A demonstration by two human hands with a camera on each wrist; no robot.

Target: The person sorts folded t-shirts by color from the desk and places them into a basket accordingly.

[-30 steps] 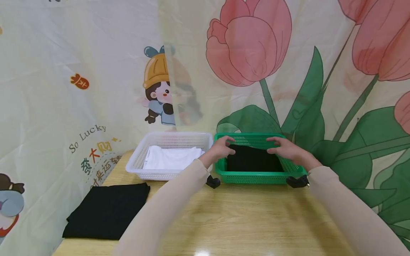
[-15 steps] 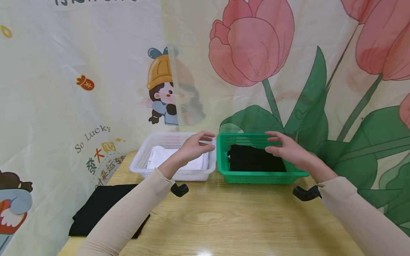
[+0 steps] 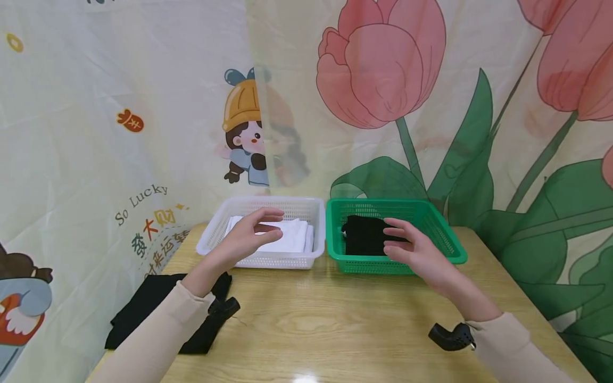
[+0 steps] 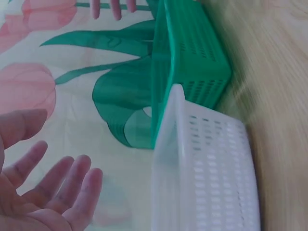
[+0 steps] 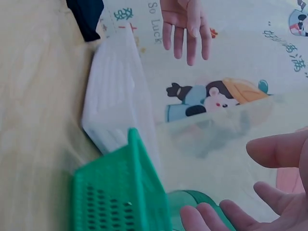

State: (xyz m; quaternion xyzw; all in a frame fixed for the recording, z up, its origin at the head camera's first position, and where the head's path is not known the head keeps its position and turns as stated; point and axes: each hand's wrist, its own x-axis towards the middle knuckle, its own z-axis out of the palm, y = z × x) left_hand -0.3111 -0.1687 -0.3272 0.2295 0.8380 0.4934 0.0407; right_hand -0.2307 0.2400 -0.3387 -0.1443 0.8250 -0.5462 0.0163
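My left hand [image 3: 246, 236] hovers over the front left of the white basket [image 3: 287, 261], fingers loosely bent and holding nothing. Inside that basket lies folded white cloth [image 3: 289, 236]. Over the green basket [image 3: 369, 263] hangs my right hand [image 3: 414, 252], also holding nothing and hiding part of the folded black cloth [image 3: 361, 236] inside. In the left wrist view the left hand's fingers [image 4: 62, 185] are spread apart, clear of both baskets. The right wrist view shows the right thumb [image 5: 276, 149] held away from the fingers.
Another folded black cloth [image 3: 141, 303] lies on the table's left side, partly under my left sleeve [image 3: 153, 324] in view. The baskets stand side by side at the back of the wooden table [image 3: 311, 314], against a printed curtain [image 3: 191, 106].
My left hand has moved left from the green basket to the white one. My right hand has come slightly back toward me. The cloth in the green basket stays there.
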